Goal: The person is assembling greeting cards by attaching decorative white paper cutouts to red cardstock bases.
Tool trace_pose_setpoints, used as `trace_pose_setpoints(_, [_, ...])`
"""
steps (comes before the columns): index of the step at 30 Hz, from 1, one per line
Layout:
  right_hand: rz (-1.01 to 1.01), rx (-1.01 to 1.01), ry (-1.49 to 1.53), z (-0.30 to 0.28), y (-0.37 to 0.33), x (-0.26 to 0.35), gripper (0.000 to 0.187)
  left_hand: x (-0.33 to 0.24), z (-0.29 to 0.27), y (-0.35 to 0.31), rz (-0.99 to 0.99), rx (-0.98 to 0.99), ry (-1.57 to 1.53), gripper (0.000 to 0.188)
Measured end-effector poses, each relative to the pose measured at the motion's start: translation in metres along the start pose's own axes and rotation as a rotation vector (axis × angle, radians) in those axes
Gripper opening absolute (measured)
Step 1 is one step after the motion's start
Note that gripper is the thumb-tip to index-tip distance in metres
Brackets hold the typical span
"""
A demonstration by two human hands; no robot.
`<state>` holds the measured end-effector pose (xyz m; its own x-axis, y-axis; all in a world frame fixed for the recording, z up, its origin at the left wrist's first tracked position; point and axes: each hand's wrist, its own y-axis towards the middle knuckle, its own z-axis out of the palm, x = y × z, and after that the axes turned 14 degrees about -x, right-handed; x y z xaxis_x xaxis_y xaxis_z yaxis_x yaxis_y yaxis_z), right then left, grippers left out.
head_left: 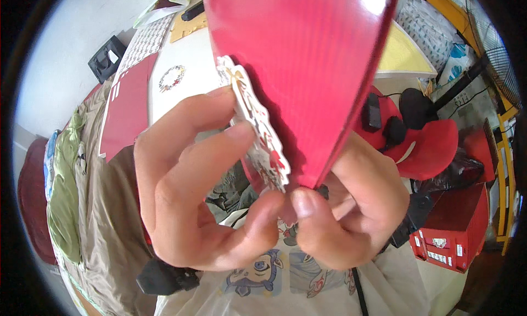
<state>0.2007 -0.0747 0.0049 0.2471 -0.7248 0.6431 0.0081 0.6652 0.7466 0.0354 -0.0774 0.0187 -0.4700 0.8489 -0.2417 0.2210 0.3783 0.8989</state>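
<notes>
My left hand (203,179) is closed around a thin white cut-out (262,135) with a wavy edge and red and gold decoration. The fingertips press its left side, and the thumb is at its lower end. Close beside it rises a large red glossy panel (307,69), tapering to a corner at the bottom. My right hand (357,206) pinches that lower corner, thumb in front, the other fingers partly hidden behind. The cut-out's decorated face is turned edge-on. Whether it touches the panel or is stuck to it, I cannot tell.
Behind my left hand lie a white sheet with a printed wreath (173,78) and a dark red sheet (129,105). A red box (453,228) stands at lower right, below a red chair (428,151). A fan (497,69) is at far right, crumpled cloth (104,195) at left.
</notes>
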Motion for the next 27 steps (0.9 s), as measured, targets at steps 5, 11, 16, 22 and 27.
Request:
trace_pose_setpoints(5, [-0.159,-0.027,-0.042,0.002,0.001,-0.008,0.046,-0.009,-0.003,0.003,-0.095,0.053,0.033,0.050])
trace_pose_setpoints(11, [-0.097,0.050,0.041,0.001,0.002,-0.007,0.051,-0.007,-0.009,0.001,-0.054,0.066,-0.001,0.051])
trace_pose_setpoints(16, [-0.083,0.005,0.026,0.003,0.000,-0.006,0.059,-0.005,-0.006,0.000,-0.061,0.048,-0.059,0.050])
trace_pose_setpoints(22, [-0.140,0.035,0.048,-0.004,-0.001,-0.011,0.058,-0.007,-0.006,0.000,-0.050,0.075,-0.006,0.049])
trace_pose_setpoints(27, [-0.239,-0.059,-0.064,0.007,0.000,-0.009,0.058,-0.010,-0.010,-0.003,-0.095,0.064,0.036,0.046])
